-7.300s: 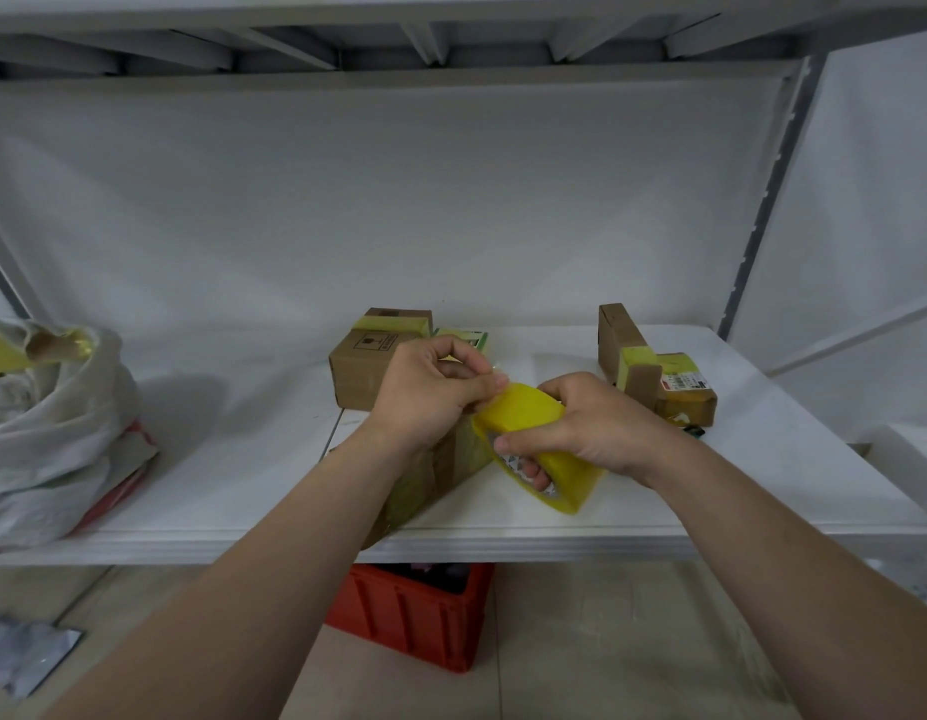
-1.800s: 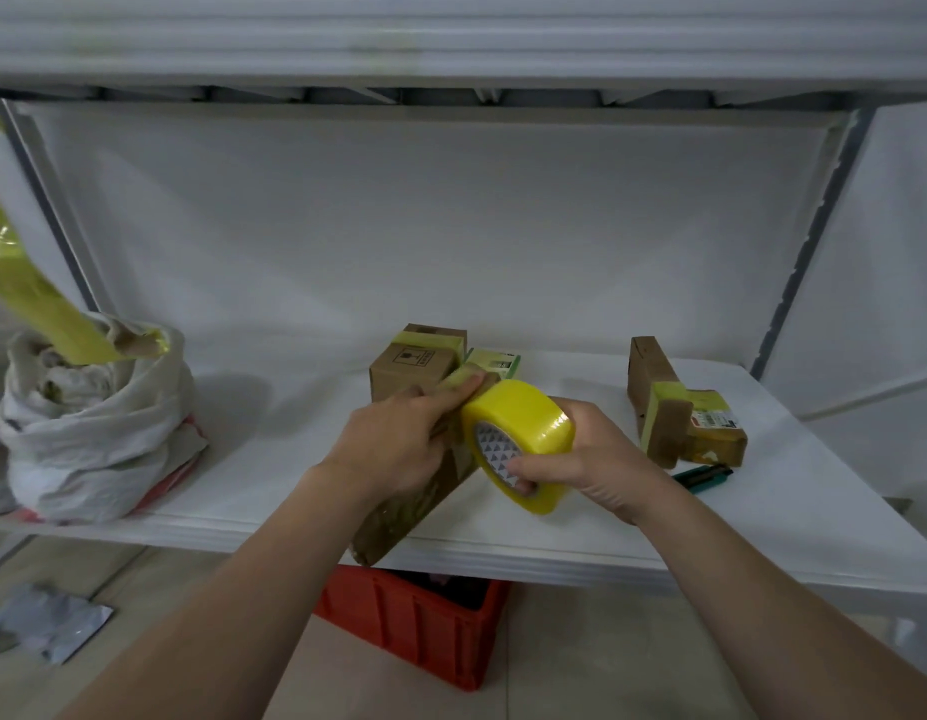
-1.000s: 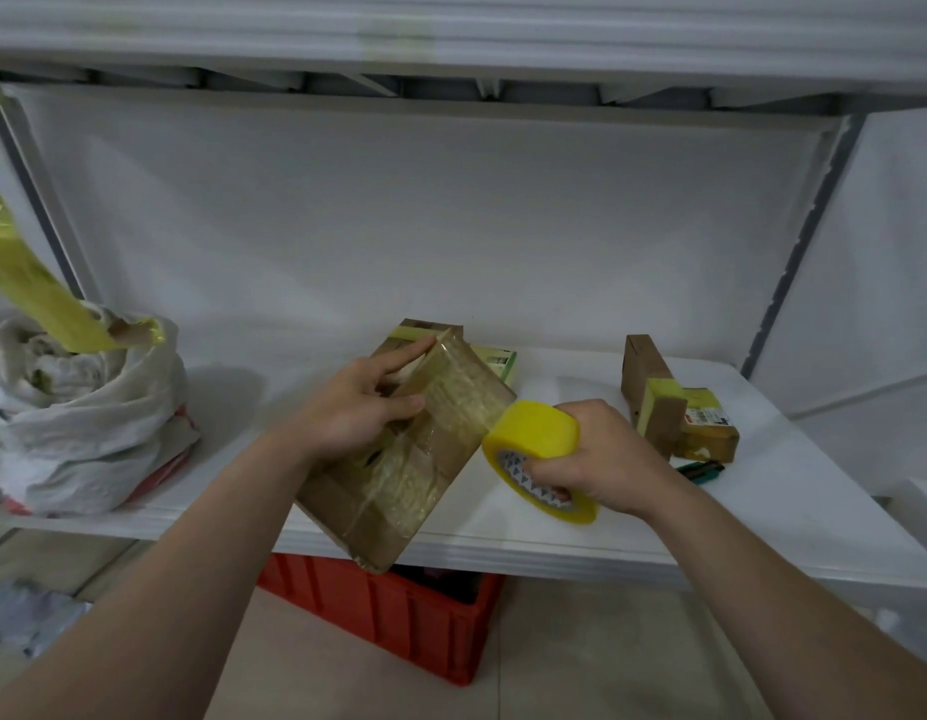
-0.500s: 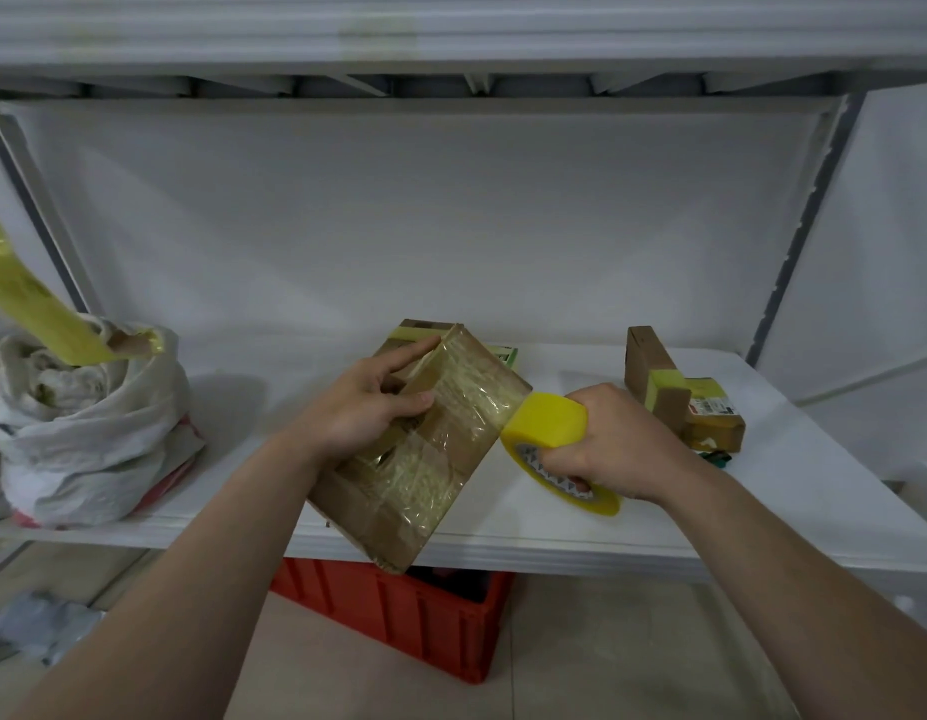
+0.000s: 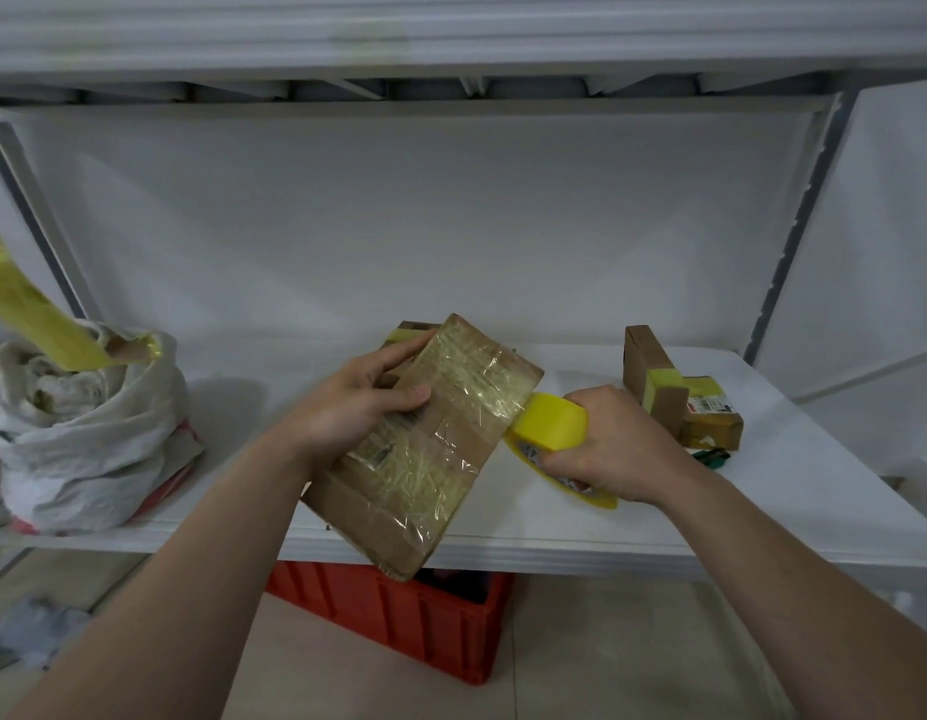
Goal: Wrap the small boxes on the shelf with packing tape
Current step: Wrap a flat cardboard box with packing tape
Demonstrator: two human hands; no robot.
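Right now the flat brown cardboard box (image 5: 425,449), top face glossy w/ clear tape, seems lifted off the white metal shelf (image 5: 762,511) and tilted. Its long axis runs diag., from a near-left corner hanging past the shelf's front edge to a far-right corner. At the far end of its left long edge the left hand (image 5: 362,402) grips it, thumb pressed on the face, fingers curled over the edge. On the opposite long edge, nr the far-right corner, the yellow roll of packing tape (image 5: 552,423) touches the box, w/ the right hand (image 5: 612,449) wrapped round the roll. So the roll lies directly right of the box, across its short axis. Next pass prob. goes crosswise round the width, right hand nearer for the travel, left turning the box. The near end looks barer of tape.
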